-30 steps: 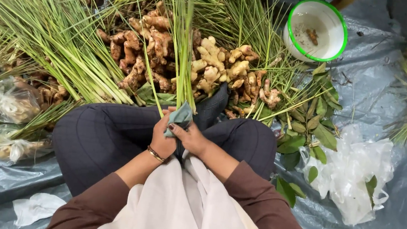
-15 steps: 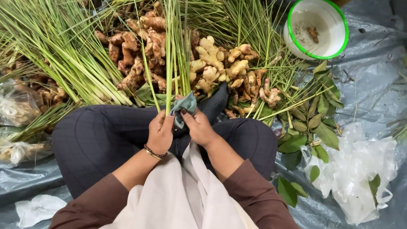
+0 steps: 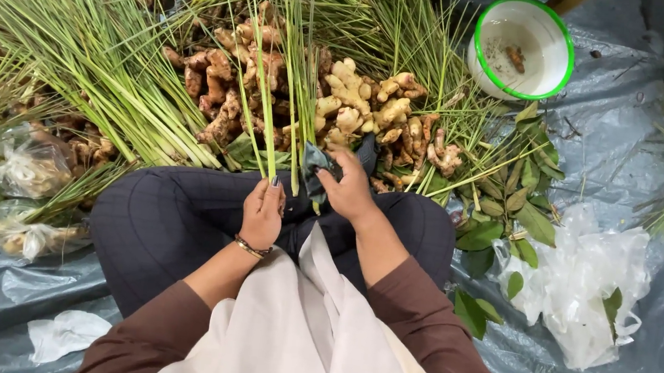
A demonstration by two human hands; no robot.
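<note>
Head view shows the right hand (image 3: 352, 187) pinching a small dark folded thing (image 3: 316, 169), perhaps cloth, just above the lap, while the left hand (image 3: 262, 214) rests half-curled beside it, holding nothing I can make out. A firm pinch near the fold would likely keep it steady. Knobbly tan ginger (image 3: 340, 106) and stiff lemongrass (image 3: 108, 68) lie ahead on crinkled grey plastic sheet (image 3: 628, 150).

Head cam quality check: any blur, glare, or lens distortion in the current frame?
Head view: soft, even light, no hard shadows; mild sheen on the grey tarp and the clear plastic bags. Centre is sharp: ginger pile, left hand and right hand read cleanly. Wide-angle stretch at the edges; the green-rimmed bowl looks slightly skewed. The dark item in the right hand is too small to identify.
</note>
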